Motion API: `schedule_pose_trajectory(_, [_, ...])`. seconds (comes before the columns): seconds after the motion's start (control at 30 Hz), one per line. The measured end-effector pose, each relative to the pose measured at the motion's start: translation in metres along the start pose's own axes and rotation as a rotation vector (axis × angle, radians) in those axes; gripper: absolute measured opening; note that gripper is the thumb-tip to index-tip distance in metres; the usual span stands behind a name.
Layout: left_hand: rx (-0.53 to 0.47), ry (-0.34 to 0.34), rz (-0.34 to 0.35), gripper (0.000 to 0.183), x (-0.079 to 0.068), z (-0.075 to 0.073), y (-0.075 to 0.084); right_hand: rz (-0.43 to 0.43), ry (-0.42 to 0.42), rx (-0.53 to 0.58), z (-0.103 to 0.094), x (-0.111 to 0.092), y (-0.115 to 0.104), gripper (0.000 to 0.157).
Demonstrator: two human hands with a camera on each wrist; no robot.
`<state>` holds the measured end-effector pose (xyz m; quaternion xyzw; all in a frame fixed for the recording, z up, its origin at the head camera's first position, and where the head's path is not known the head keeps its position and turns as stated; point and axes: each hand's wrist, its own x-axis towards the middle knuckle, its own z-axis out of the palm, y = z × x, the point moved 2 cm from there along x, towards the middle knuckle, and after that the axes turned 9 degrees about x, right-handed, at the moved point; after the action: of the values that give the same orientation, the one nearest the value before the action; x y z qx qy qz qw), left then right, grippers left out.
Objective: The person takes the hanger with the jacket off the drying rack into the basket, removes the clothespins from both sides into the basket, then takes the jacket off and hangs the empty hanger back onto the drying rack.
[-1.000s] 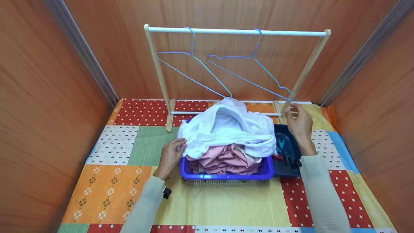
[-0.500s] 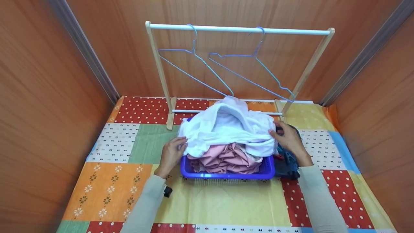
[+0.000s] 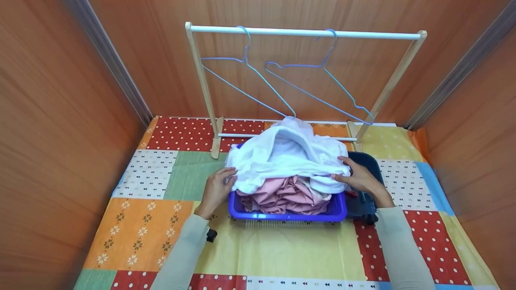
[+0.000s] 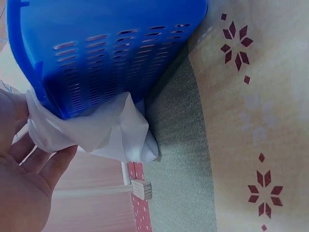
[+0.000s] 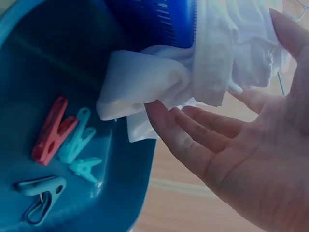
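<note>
A white garment (image 3: pixel 282 157) lies heaped over a purple-blue laundry basket (image 3: pixel 287 217), with pink cloth (image 3: pixel 278 197) bunched below it at the front. My left hand (image 3: pixel 215 189) pinches the garment's left edge, and the left wrist view shows white cloth (image 4: pixel 96 128) between thumb and fingers by the basket wall (image 4: pixel 120 48). At the right edge, my right hand (image 3: pixel 363 177) touches the garment. In the right wrist view its fingers (image 5: pixel 181 140) are fairly straight, reaching under the hanging cloth (image 5: pixel 145 79), with the thumb apart above.
Behind the basket stands a wooden rack with a white rail (image 3: pixel 282 31). Two wire hangers, one left (image 3: pixel 262 74) and one right (image 3: pixel 340 88), hang from it. A dark teal tub (image 5: pixel 128 193) holds several clothespins, including a red one (image 5: pixel 50 135). Wood panels surround the patchwork cloth (image 3: pixel 290 245).
My right hand has come down and left from beside the rack's right leg to the garment's right edge. The left hand stays at the left edge. The head view has shifted slightly.
</note>
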<state>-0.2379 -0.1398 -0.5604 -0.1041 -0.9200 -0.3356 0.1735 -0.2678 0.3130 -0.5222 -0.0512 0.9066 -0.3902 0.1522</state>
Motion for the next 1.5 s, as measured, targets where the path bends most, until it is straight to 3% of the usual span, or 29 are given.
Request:
schedule_pose_trajectory(0.13, [-0.003, 0.008, -0.031, 0.025, 0.002, 0.000, -0.002, -0.022, 0.030, -0.008, 0.000, 0.001, 0.003, 0.082])
schedule_pose_trajectory(0.3, [-0.042, -0.007, -0.135, 0.043, 0.001, -0.002, -0.006, -0.091, 0.110, -0.017, 0.001, 0.001, 0.003, 0.066])
schedule_pose_trajectory(0.43, [-0.086, -0.046, -0.211, 0.039, -0.001, -0.003, -0.008, -0.118, 0.158, 0.008, 0.005, 0.001, 0.003, 0.051])
schedule_pose_trajectory(0.6, [-0.047, 0.069, -0.237, 0.025, 0.001, -0.006, -0.003, -0.156, 0.268, 0.052, 0.008, 0.000, -0.005, 0.038])
schedule_pose_trajectory(0.67, [-0.030, 0.130, -0.222, 0.022, 0.002, -0.009, 0.001, -0.178, 0.324, 0.070, 0.009, -0.001, -0.011, 0.035])
schedule_pose_trajectory(0.77, [-0.031, 0.170, -0.184, 0.021, 0.005, -0.013, 0.010, -0.231, 0.408, 0.094, 0.011, -0.003, -0.019, 0.033])
schedule_pose_trajectory(1.07, [-0.063, 0.136, -0.086, 0.022, 0.004, -0.022, 0.043, -0.332, 0.578, 0.137, 0.026, -0.011, -0.047, 0.035])
schedule_pose_trajectory(1.27, [-0.069, 0.094, 0.026, 0.026, 0.000, -0.020, 0.071, -0.424, 0.573, 0.143, 0.048, -0.018, -0.065, 0.035])
schedule_pose_trajectory(1.5, [-0.004, 0.028, 0.146, 0.029, -0.009, -0.010, 0.095, -0.481, 0.502, 0.053, 0.076, -0.027, -0.076, 0.042])
